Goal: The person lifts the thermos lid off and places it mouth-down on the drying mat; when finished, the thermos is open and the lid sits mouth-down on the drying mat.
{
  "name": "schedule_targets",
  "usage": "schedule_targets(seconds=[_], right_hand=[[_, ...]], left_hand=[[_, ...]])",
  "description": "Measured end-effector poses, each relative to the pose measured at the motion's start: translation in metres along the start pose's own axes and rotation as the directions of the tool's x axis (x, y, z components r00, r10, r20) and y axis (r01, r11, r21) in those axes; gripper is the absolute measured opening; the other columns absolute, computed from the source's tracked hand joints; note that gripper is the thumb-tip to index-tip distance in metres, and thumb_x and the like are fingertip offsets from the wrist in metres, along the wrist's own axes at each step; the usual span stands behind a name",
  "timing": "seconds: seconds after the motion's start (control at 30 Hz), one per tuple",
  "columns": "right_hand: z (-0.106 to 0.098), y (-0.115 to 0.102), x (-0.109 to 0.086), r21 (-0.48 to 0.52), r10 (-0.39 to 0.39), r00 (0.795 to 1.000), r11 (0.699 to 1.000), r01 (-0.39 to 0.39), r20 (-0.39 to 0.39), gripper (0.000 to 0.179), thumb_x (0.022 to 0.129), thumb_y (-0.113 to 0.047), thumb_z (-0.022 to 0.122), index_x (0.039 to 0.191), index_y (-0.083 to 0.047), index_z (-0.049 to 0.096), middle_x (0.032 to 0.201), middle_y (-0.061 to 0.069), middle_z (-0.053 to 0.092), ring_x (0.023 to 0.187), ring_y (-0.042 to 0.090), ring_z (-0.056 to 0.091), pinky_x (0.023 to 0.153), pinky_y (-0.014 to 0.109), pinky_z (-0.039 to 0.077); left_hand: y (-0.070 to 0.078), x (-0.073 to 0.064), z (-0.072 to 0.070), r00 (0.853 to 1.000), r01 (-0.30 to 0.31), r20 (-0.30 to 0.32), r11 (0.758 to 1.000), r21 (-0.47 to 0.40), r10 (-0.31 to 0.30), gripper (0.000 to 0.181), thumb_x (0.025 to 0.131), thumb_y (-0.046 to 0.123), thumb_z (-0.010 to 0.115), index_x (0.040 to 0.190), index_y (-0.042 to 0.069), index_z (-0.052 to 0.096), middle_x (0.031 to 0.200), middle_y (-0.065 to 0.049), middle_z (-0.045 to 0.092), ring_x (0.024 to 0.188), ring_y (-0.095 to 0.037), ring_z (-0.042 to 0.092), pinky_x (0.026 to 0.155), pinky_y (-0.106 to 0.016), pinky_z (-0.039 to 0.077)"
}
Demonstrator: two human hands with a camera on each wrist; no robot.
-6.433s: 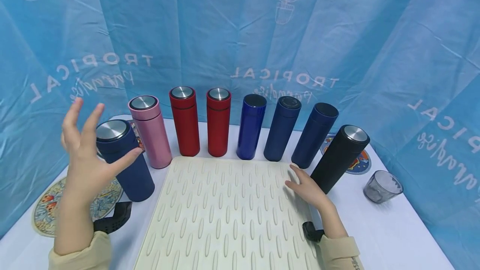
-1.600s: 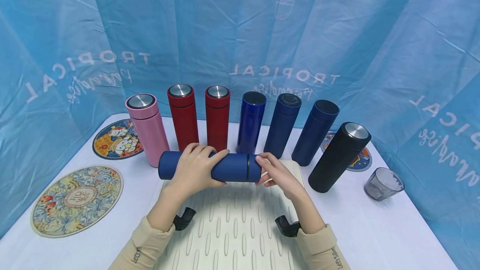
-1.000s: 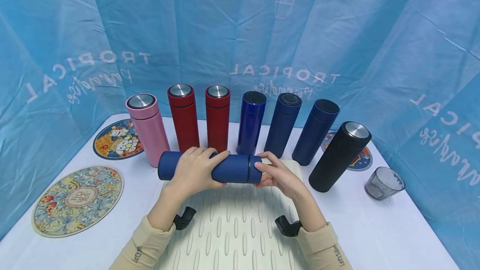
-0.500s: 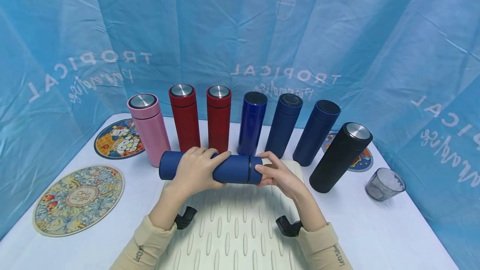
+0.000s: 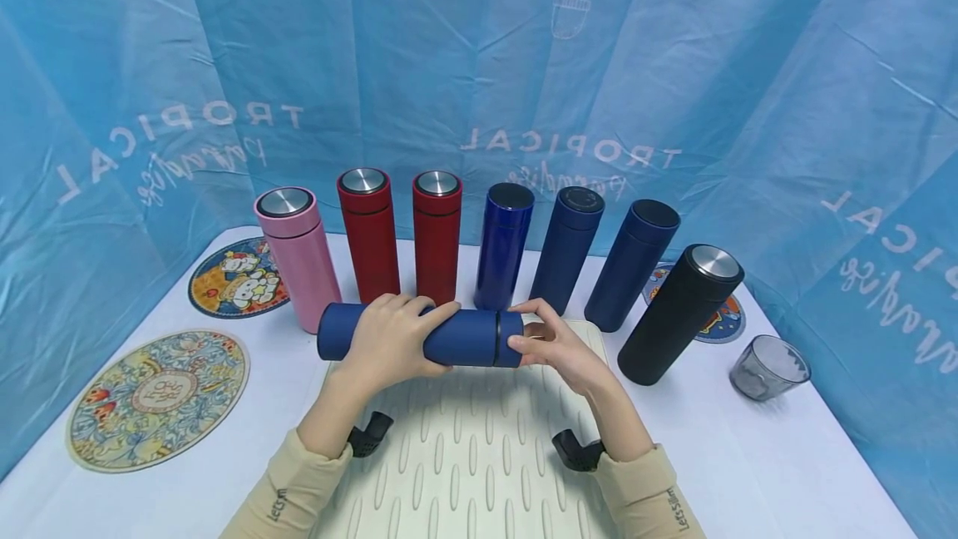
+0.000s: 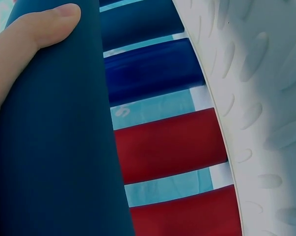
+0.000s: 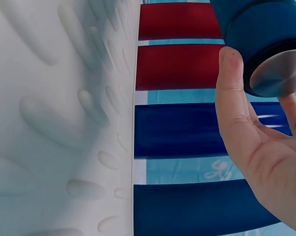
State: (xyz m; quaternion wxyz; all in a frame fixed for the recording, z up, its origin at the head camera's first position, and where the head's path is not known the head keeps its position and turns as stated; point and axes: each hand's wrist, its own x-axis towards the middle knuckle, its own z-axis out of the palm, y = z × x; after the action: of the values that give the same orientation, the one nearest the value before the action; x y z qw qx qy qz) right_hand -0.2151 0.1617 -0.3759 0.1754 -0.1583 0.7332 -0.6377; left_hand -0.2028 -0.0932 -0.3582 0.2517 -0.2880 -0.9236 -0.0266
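A navy thermos (image 5: 466, 338) lies sideways in the air over the cream ridged mat (image 5: 441, 481), its lid end pointing right. My left hand (image 5: 391, 338) grips the middle of its body from above, and the left wrist view shows the thumb (image 6: 54, 24) along the side. At the other end, my right hand (image 5: 560, 349) holds the lid (image 5: 509, 327) between thumb and fingers. The right wrist view shows the lid's silver top (image 7: 280, 73) facing the palm, with the thumb (image 7: 231, 69) at its edge.
Behind stand a pink thermos (image 5: 303, 273), two red ones (image 5: 370, 248), a glossy blue one (image 5: 504, 248), two navy ones (image 5: 566, 252) and a black one (image 5: 674, 323). A grey glass (image 5: 769, 368) is at right. Round placemats (image 5: 160, 402) lie at left and back right.
The navy thermos stood upright at left beside my open left hand; now both hands hold it sideways over the mat. Lately only my right fingers have shifted around the lid.
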Motion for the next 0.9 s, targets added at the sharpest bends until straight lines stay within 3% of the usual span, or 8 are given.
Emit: schedule_targets(seconds=[0.4, 0.63, 0.9], right_hand=[[-0.0008, 0.0020, 0.0005, -0.064, -0.054, 0.998, 0.996, 0.055, 0.018, 0.053, 0.083, -0.022, 0.066, 0.126, -0.008, 0.039, 0.118, 0.023, 0.048, 0.102, 0.031, 0.051, 0.086, 0.052, 0.045], [0.0003, 0.0015, -0.0004, -0.096, -0.087, 0.996, 0.991, 0.089, 0.027, 0.055, 0.081, -0.018, 0.070, 0.126, -0.009, 0.038, 0.123, 0.023, 0.047, 0.102, 0.031, 0.053, 0.083, 0.040, 0.048], [0.0011, 0.0026, -0.0007, -0.148, -0.172, 0.984, 0.973, 0.176, 0.036, 0.057, 0.079, -0.012, 0.072, 0.125, -0.008, 0.039, 0.122, 0.019, 0.047, 0.104, 0.030, 0.051, 0.091, 0.046, 0.042]], left_hand=[[-0.0011, -0.0009, -0.0002, 1.000, 0.012, 0.015, 1.000, -0.027, -0.012, 0.079, 0.051, 0.057, 0.081, 0.120, 0.024, 0.061, 0.098, -0.006, 0.067, 0.086, -0.026, 0.062, 0.080, -0.043, 0.049], [-0.0017, -0.0010, -0.0013, 1.000, 0.013, 0.019, 0.999, -0.046, -0.012, 0.077, 0.051, 0.055, 0.082, 0.119, 0.024, 0.062, 0.097, -0.007, 0.067, 0.084, -0.025, 0.063, 0.079, -0.042, 0.050], [-0.0024, -0.0010, -0.0027, 0.998, 0.035, 0.050, 0.998, -0.060, -0.032, 0.078, 0.052, 0.056, 0.081, 0.120, 0.024, 0.061, 0.098, -0.007, 0.067, 0.085, -0.025, 0.063, 0.079, -0.042, 0.049]])
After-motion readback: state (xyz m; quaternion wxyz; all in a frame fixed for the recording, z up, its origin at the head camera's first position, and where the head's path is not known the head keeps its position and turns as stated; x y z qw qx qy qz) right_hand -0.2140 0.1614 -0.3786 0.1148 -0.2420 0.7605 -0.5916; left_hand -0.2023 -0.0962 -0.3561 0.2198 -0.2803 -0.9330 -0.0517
